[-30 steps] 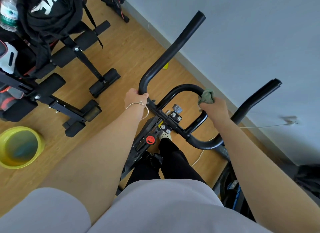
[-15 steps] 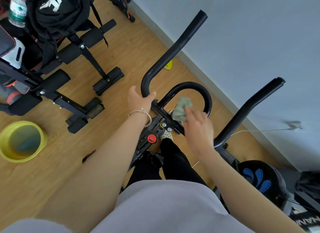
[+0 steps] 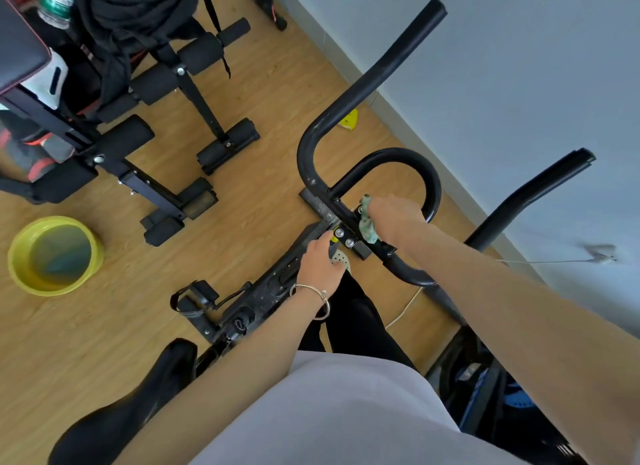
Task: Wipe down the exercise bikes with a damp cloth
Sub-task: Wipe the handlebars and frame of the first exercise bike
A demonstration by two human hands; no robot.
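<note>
A black exercise bike stands below me, its curved handlebar [image 3: 367,83] rising toward the wall. My right hand [image 3: 394,222] grips a crumpled green cloth [image 3: 367,227] and presses it against the clamp in the middle of the handlebar. My left hand [image 3: 320,265], with a thin bracelet at the wrist, holds the top of the bike's stem just below the clamp bolts. The black saddle [image 3: 138,402] shows at the lower left.
A yellow basin of water [image 3: 55,255] sits on the wooden floor at the left. A black weight bench [image 3: 145,132] with foam rollers and hanging dark clothing fills the upper left. The grey wall [image 3: 502,66] runs close along the right. A pedal [image 3: 194,300] sticks out left.
My left hand has let go of the handlebar's left bend and dropped to the stem. My right hand has carried the cloth down onto the centre clamp.
</note>
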